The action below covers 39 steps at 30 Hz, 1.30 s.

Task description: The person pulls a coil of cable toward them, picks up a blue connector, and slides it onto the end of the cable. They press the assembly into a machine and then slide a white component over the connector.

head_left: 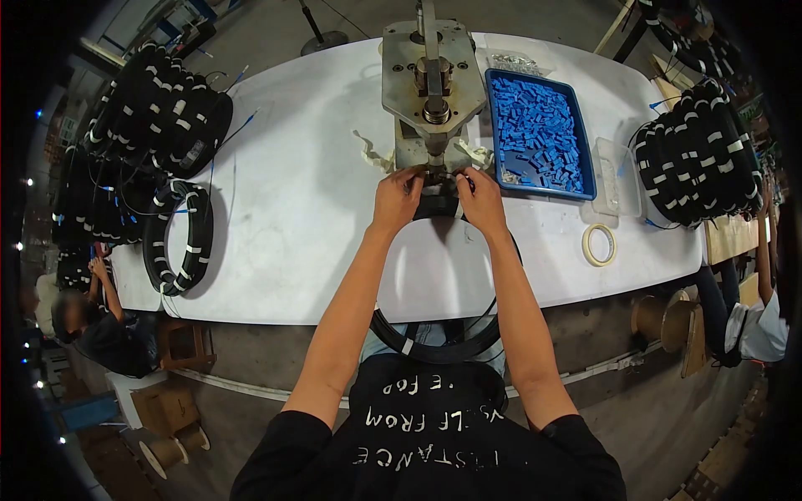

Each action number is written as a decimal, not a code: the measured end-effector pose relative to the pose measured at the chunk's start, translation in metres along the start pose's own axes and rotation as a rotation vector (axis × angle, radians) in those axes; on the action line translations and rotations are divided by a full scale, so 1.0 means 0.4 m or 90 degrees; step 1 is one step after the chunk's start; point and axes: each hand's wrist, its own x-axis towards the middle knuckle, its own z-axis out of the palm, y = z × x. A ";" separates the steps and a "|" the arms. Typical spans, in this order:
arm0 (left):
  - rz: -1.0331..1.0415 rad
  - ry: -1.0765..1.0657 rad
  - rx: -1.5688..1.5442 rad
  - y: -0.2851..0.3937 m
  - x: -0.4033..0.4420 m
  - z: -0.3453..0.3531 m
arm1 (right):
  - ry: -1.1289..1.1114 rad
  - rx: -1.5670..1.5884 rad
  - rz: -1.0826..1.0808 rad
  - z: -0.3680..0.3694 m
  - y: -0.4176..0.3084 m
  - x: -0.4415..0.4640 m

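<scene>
At the base of a metal hand press (433, 83), my left hand (398, 200) and my right hand (482, 202) face each other, one on each side of the ram. Both have curled, pinching fingers. Whatever lies between the fingertips is too small and dark to make out. A coil of black cable (451, 346) with white tape bands hangs between my forearms, its far side on the table under the press and its near side against my body. White scraps, perhaps cloth or tape, lie beside the press base.
Right of the press are a blue tray (591, 179) of small blue connectors, a clear plastic box (628, 171) and a tape roll (599, 245). Stacked cable coils (697, 159) stand at right, more (159, 117) at left, near a single coil (197, 242). Other people sit both sides.
</scene>
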 end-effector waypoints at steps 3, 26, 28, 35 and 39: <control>-0.012 -0.007 -0.004 0.011 -0.001 -0.003 | 0.003 0.002 0.005 0.002 0.003 0.001; -0.049 -0.015 -0.009 0.012 -0.002 -0.002 | 0.005 0.007 -0.007 0.001 0.006 0.001; -0.045 -0.008 0.000 0.016 -0.002 -0.002 | 0.003 0.005 -0.006 0.000 0.006 0.001; -0.013 0.000 0.013 0.011 -0.001 0.000 | 0.000 0.015 -0.004 -0.006 -0.007 0.000; -0.012 0.002 0.010 0.018 -0.002 -0.002 | 0.003 0.010 -0.010 -0.003 0.001 0.000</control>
